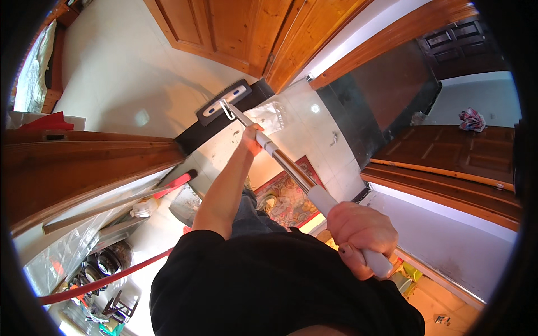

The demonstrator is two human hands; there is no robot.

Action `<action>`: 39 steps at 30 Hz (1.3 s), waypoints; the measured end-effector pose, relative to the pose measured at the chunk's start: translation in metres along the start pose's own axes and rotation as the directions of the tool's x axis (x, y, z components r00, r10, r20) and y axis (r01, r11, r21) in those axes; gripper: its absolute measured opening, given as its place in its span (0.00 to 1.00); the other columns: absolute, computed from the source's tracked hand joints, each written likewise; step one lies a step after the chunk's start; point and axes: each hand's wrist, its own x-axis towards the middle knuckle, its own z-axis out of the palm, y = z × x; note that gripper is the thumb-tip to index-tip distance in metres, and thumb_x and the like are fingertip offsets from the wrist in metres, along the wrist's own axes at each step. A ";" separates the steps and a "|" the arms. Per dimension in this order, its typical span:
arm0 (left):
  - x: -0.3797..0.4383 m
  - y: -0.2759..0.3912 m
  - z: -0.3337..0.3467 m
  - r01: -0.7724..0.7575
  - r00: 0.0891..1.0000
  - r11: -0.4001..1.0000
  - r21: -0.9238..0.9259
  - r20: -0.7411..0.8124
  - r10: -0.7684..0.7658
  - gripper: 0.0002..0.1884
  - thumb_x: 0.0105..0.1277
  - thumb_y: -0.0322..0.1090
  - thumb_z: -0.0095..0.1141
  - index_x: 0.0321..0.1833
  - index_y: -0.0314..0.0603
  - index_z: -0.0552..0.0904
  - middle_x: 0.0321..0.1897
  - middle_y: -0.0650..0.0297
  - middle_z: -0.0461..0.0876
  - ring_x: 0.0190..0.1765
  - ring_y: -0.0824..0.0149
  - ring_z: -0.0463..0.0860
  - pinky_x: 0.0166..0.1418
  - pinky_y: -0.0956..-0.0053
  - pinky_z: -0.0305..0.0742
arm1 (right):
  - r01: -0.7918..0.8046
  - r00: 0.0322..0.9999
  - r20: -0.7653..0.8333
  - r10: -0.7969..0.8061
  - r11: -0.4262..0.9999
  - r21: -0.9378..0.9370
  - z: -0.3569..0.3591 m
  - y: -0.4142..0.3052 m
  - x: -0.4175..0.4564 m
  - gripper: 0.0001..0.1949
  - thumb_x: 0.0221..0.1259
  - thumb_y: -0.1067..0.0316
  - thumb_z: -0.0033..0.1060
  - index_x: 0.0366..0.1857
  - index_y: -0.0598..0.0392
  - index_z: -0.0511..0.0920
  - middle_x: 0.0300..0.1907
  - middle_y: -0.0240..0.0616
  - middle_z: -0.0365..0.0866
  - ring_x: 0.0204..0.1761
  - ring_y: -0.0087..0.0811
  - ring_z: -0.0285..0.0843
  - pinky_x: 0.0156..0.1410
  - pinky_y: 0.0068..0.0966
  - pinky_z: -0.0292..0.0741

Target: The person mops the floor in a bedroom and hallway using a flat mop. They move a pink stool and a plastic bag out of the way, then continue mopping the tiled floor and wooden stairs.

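Both my hands hold a long-handled floor broom with a wide flat head. My left hand (pixel 252 140) grips the lower part of the pale grey and metal handle (pixel 294 170). My right hand (pixel 362 237) wraps around the grip at its top end. The dark broom head (pixel 225 103), with a white centre plate and a toothed edge, is over the black threshold strip (pixel 197 134) of a doorway. A crumpled clear plastic sheet (pixel 271 115) lies beside the head. Dark bits of debris (pixel 229 145) are scattered on the pale tiles near my left hand.
A wooden door (pixel 222 29) stands open beyond the threshold. A patterned red-edged mat (pixel 290 197) lies by my legs. To the left are a red-headed brush (pixel 178 185), a dustpan (pixel 185 206) and several pots (pixel 111 258). Another wooden door (pixel 445 151) is at right.
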 end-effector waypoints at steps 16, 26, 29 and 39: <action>-0.121 -0.126 0.030 0.205 0.979 0.979 0.004 -0.018 -0.205 0.08 0.52 0.30 0.50 0.33 0.40 0.67 0.24 0.59 0.66 0.26 0.61 0.73 0.30 0.59 0.77 | 0.143 0.903 -0.421 -0.088 0.984 0.102 -0.077 -0.088 -0.113 0.12 0.52 0.72 0.55 0.15 0.52 0.64 0.12 0.31 0.68 0.12 0.24 0.63 0.19 0.23 0.65; -0.094 -0.113 0.096 0.095 0.992 0.995 -0.006 0.078 -0.094 0.04 0.52 0.25 0.51 0.28 0.37 0.70 0.25 0.60 0.66 0.23 0.66 0.69 0.29 0.64 0.76 | 0.181 0.816 -0.541 -0.204 0.979 -0.096 -0.069 -0.087 -0.120 0.11 0.57 0.70 0.53 0.19 0.53 0.63 0.13 0.30 0.61 0.13 0.24 0.58 0.23 0.25 0.62; -0.058 -0.112 0.113 0.097 0.993 0.995 -0.010 0.066 -0.096 0.04 0.48 0.23 0.52 0.25 0.39 0.71 0.23 0.61 0.66 0.22 0.66 0.68 0.28 0.60 0.75 | 0.151 0.796 -0.572 -0.197 0.980 -0.128 -0.066 -0.083 -0.108 0.12 0.59 0.70 0.50 0.19 0.52 0.63 0.13 0.30 0.59 0.14 0.23 0.56 0.26 0.27 0.62; -0.025 -0.100 0.160 0.108 0.981 0.979 0.171 0.139 -0.133 0.05 0.46 0.26 0.54 0.26 0.40 0.73 0.27 0.55 0.73 0.28 0.54 0.78 0.31 0.50 0.76 | 0.015 0.573 -0.781 -0.247 0.956 -0.292 -0.058 -0.062 -0.064 0.10 0.63 0.69 0.43 0.22 0.50 0.62 0.14 0.27 0.54 0.18 0.20 0.50 0.31 0.27 0.57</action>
